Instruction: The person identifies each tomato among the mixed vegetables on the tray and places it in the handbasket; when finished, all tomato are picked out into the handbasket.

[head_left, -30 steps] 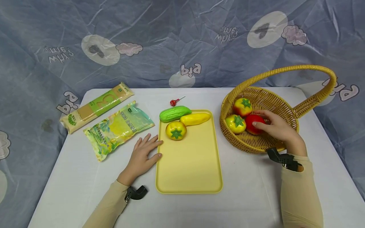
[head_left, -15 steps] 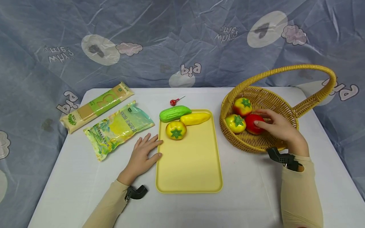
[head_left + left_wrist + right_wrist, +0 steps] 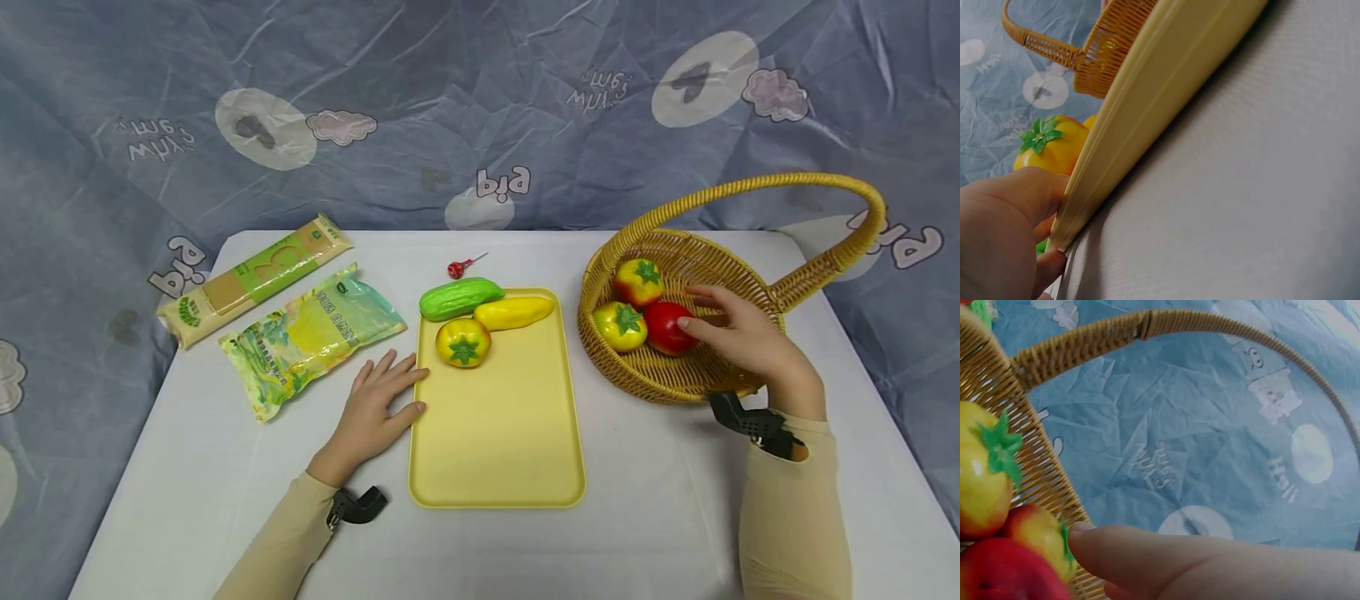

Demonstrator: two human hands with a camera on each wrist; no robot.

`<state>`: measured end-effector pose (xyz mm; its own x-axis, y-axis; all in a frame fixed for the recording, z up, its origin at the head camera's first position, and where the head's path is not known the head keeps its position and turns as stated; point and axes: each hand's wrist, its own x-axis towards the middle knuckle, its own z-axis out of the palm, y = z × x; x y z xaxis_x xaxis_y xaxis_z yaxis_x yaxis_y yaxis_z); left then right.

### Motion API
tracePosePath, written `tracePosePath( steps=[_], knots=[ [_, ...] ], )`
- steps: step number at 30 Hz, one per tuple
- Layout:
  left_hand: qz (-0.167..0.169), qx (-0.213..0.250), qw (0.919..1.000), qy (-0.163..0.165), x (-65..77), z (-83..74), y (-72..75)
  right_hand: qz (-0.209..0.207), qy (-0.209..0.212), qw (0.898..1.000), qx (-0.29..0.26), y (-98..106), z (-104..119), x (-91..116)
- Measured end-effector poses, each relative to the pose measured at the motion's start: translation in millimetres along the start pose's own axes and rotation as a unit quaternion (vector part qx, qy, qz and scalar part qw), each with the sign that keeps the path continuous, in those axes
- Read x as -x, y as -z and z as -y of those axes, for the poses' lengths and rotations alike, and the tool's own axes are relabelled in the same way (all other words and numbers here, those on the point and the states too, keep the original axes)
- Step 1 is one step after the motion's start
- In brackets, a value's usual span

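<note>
My right hand [image 3: 750, 337] is inside the wicker basket [image 3: 622, 383], fingers loosely spread just right of a smooth red toy fruit [image 3: 666, 327]. In the right wrist view a gap shows between the thumb [image 3: 1104, 550] and the red fruit [image 3: 1007, 575]. Two yellow toy fruits with green leafy tops, one in front [image 3: 619, 326] and a redder one behind [image 3: 638, 282], lie beside it. My left hand [image 3: 375, 421] rests with extended fingers at the left edge of the yellow tray [image 3: 495, 442]. Its fingertips touch the tray rim [image 3: 1079, 194] in the left wrist view.
At the tray's far end lie a green toy gourd [image 3: 461, 299], a yellow banana-shaped toy [image 3: 513, 313] and another yellow fruit [image 3: 463, 342]. Behind it is a red lollipop [image 3: 457, 270]. Two packets, one long [image 3: 255, 279] and one wider [image 3: 311, 337], lie left. The basket's tall handle [image 3: 750, 185] arches over it.
My right hand has let go of the red fruit and drawn slightly to the right, its thumb and fingers coming off it. The left hand has stayed at the tray edge.
</note>
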<state>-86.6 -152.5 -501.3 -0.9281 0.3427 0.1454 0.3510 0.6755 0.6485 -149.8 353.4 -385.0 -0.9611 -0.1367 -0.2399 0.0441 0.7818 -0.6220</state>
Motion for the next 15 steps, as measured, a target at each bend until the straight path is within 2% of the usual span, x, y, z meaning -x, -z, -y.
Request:
tracePosePath(
  steps=[8, 15],
  knots=[
    [-0.002, 0.0, 1.0, -0.002, -0.2, -0.5, 0.4, -0.053, 0.017, 0.998, 0.005, 5, 19, 14],
    [0.0, -0.001, 1.0, 0.003, -0.2, -0.8, -0.2, -0.077, 0.046, 0.996, 0.01, 3, 39, 26]
  ],
)
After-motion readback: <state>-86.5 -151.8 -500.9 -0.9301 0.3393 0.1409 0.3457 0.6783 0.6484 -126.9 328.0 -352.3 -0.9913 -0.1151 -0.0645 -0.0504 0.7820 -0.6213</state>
